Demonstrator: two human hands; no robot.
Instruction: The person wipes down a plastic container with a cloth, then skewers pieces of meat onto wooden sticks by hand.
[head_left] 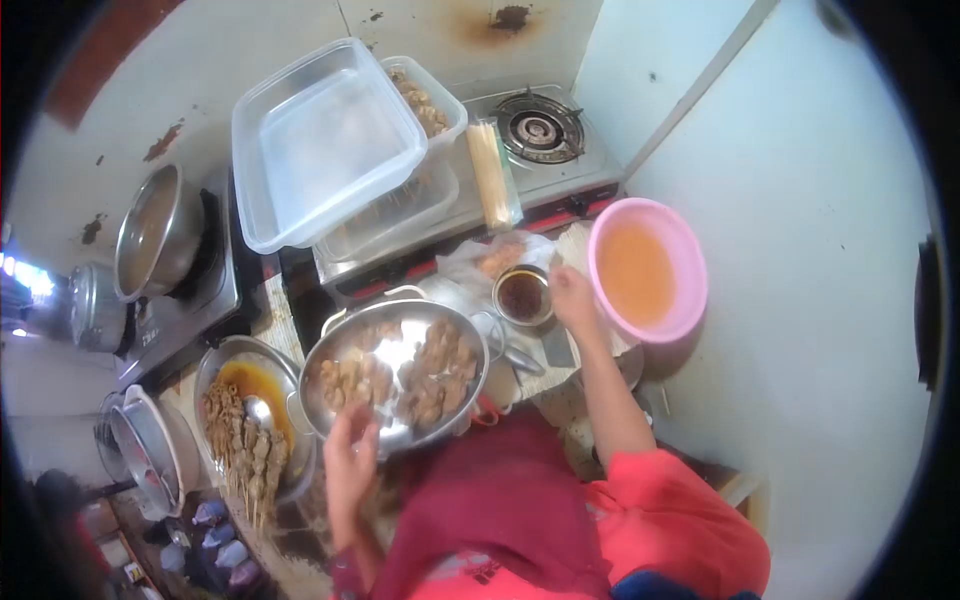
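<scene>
A wide steel pan (478, 395) with loop handles sits in front of me, holding pieces of brown meat (436, 370) in separate heaps. My left hand (352, 455) is at the pan's near rim, fingers up over the edge and thumb apart; I see nothing held in it. My right hand (572, 297) is closed beside the right rim of a small bowl of dark sauce (522, 296). Whether it grips the bowl or something small is hidden. Behind that bowl lies a plastic bag (470, 262) with orange-brown food in it.
A pink basin (697, 290) of orange liquid stands at right. Skewered meat (262, 455) lies in a steel bowl (208, 372) at left. Clear plastic tubs (335, 140), bundled sticks (492, 180) and a gas burner (538, 128) are behind. A metal pot (150, 235) sits on another stove.
</scene>
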